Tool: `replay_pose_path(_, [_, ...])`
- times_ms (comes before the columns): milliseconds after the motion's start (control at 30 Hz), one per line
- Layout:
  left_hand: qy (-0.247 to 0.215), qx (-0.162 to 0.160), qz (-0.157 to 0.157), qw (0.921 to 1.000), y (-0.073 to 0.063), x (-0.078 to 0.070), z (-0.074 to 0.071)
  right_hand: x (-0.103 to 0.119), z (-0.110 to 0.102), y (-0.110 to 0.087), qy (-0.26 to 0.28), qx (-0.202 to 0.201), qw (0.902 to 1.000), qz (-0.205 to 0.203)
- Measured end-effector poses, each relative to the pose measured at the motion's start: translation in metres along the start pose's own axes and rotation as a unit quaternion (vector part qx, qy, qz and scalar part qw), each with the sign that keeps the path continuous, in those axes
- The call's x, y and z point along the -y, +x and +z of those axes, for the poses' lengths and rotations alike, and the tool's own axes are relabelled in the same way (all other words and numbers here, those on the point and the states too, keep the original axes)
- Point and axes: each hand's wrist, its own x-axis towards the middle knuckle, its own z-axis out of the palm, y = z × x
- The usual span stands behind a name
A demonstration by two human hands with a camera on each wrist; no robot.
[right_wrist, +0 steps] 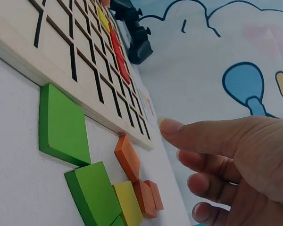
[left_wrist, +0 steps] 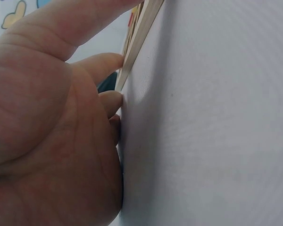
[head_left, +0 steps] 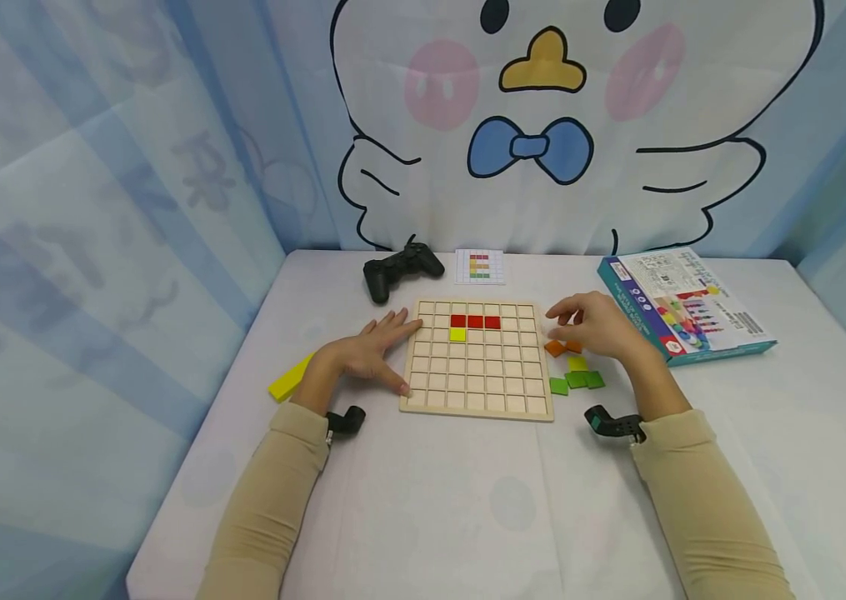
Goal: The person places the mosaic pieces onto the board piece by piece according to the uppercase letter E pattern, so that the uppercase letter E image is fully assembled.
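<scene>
A wooden grid board [head_left: 475,380] lies on the table with three red tiles [head_left: 475,322] in a row and one yellow tile [head_left: 458,334] under the leftmost red. My left hand [head_left: 368,353] rests at the board's left edge, fingers spread, thumb near the lower corner. Past the right edge hovers my right hand [head_left: 597,323], thumb and fingers loosely bent and apart, holding nothing in the right wrist view. Below it lie orange tiles [right_wrist: 128,157], a loose yellow tile [right_wrist: 128,202] and several green tiles [right_wrist: 63,127], one of them against the board's edge.
A small card [head_left: 479,267] with a coloured grid pattern lies behind the board, beside a black game controller [head_left: 403,268]. At the back right is a flat box [head_left: 693,308]. A yellow block [head_left: 290,379] shows partly behind the left wrist.
</scene>
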Motion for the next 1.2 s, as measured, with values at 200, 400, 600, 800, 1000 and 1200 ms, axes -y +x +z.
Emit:
replay_pose_path(200, [0.002, 0.002, 0.002, 1.0000, 0.000, 0.000, 0.000, -0.007, 0.000, 0.000, -0.007, 0.043, 0.9987, 0.026])
replay_pose_path(400, [0.002, 0.004, 0.001, 1.0000, 0.001, 0.000, 0.000, -0.011, 0.003, 0.000, -0.012, 0.076, 0.9966, 0.029])
replay_pose_path(600, [0.005, 0.002, -0.001, 1.0000, 0.000, -0.001, -0.001, -0.012, 0.004, 0.000, -0.014, 0.073, 0.9969, 0.027])
replay_pose_path(800, [0.004, 0.002, -0.001, 1.0000, 0.000, -0.001, -0.002, -0.013, 0.006, 0.001, -0.011, 0.067, 0.9975, 0.020])
replay_pose_path(1000, [-0.001, 0.004, 0.001, 1.0000, 0.000, -0.002, -0.002, -0.011, 0.006, 0.002, -0.012, 0.066, 0.9976, 0.016])
replay_pose_path(1200, [0.000, 0.004, 0.002, 1.0000, 0.001, -0.002, -0.002, -0.010, 0.006, 0.001, -0.013, 0.063, 0.9976, 0.024])
